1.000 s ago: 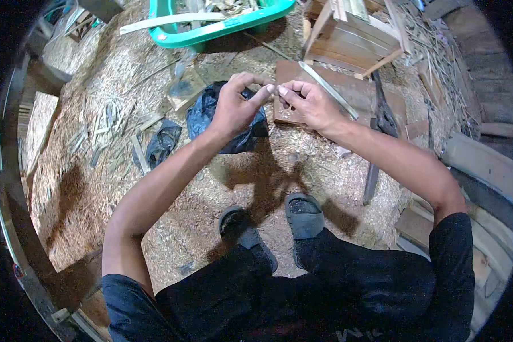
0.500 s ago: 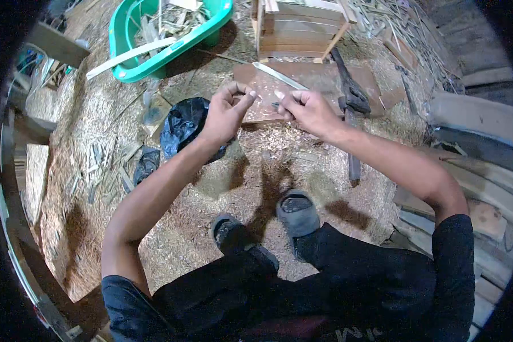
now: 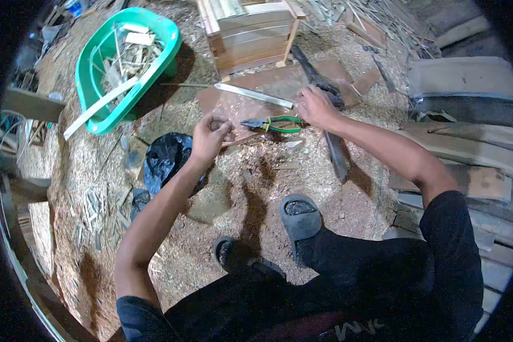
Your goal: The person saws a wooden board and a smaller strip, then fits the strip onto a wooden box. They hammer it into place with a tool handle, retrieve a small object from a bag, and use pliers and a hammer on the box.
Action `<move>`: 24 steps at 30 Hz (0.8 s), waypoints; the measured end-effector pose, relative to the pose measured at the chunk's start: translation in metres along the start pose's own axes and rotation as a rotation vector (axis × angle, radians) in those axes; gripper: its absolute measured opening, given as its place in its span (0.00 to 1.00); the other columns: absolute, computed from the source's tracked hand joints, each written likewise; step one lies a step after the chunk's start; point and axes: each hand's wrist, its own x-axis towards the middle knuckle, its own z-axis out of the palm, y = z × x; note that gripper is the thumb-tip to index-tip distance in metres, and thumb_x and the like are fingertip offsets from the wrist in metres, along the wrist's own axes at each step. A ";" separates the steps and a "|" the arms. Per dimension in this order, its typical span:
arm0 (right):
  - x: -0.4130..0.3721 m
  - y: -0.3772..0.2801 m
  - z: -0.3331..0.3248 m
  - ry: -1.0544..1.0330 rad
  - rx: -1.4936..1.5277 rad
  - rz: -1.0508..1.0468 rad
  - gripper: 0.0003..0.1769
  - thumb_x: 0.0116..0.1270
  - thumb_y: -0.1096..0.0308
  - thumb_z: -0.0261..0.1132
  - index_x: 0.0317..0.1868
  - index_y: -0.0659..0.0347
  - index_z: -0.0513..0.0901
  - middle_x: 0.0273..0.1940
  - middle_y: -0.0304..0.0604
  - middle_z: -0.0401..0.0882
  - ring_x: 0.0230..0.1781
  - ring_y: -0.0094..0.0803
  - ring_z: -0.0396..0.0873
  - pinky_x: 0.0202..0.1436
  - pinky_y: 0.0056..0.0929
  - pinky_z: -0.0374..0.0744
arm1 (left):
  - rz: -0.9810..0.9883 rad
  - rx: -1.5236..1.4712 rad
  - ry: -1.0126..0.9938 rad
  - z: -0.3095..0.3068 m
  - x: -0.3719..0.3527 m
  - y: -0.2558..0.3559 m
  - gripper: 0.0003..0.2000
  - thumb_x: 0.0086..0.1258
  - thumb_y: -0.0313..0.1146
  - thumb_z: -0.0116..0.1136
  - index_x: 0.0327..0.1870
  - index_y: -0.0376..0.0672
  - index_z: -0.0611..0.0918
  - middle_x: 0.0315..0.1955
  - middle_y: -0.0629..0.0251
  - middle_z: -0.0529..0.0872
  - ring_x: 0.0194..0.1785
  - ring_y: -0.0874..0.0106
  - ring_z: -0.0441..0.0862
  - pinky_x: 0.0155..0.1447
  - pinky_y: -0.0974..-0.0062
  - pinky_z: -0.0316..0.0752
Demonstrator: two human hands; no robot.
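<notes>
My left hand (image 3: 211, 134) is closed, its thumb and fingers curled together over the board's left front edge. What it pinches, if anything, is too small to make out. Right of it, pliers (image 3: 272, 123) with green and yellow handles lie near the front edge of the brown board (image 3: 233, 104), jaws toward the left hand. Beside the handle ends is my right hand (image 3: 318, 107), its fingers curled and partly hidden, above a dark long tool (image 3: 336, 154). Whether it touches the tool cannot be told. A pale wood strip (image 3: 253, 96) rests on the board between the hands.
A slatted wooden box (image 3: 256, 37) stands behind the board. At left is a green tub (image 3: 85, 85) with wood scraps, with a long strip across its rim. A black plastic bag (image 3: 165, 159) lies near my left forearm. Stacked planks (image 3: 467, 142) line the right side.
My hands have moved apart, the right one going right toward the dark tool. The pliers between them are now uncovered. The view has shifted, showing more of the tub and box.
</notes>
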 end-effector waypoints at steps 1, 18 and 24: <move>0.001 0.009 0.004 0.048 -0.029 -0.005 0.21 0.64 0.61 0.64 0.53 0.65 0.75 0.50 0.60 0.74 0.55 0.57 0.74 0.60 0.52 0.73 | -0.012 -0.017 0.029 0.001 0.000 0.003 0.04 0.73 0.23 0.58 0.43 0.33 0.77 0.32 0.59 0.86 0.30 0.77 0.83 0.32 0.81 0.79; 0.007 -0.031 0.042 -0.223 0.005 -0.383 0.40 0.62 0.43 0.70 0.62 0.67 0.70 0.57 0.56 0.72 0.59 0.51 0.73 0.66 0.48 0.70 | -0.033 -0.136 -0.006 0.011 0.032 -0.020 0.11 0.72 0.25 0.60 0.52 0.28 0.80 0.40 0.55 0.87 0.40 0.68 0.88 0.47 0.73 0.85; 0.026 -0.038 0.053 -0.059 0.135 -0.162 0.30 0.68 0.53 0.65 0.61 0.65 0.70 0.56 0.57 0.70 0.59 0.53 0.70 0.64 0.53 0.67 | -0.068 -0.110 -0.019 0.006 0.036 -0.026 0.09 0.73 0.25 0.59 0.50 0.32 0.80 0.39 0.57 0.86 0.39 0.70 0.87 0.42 0.75 0.85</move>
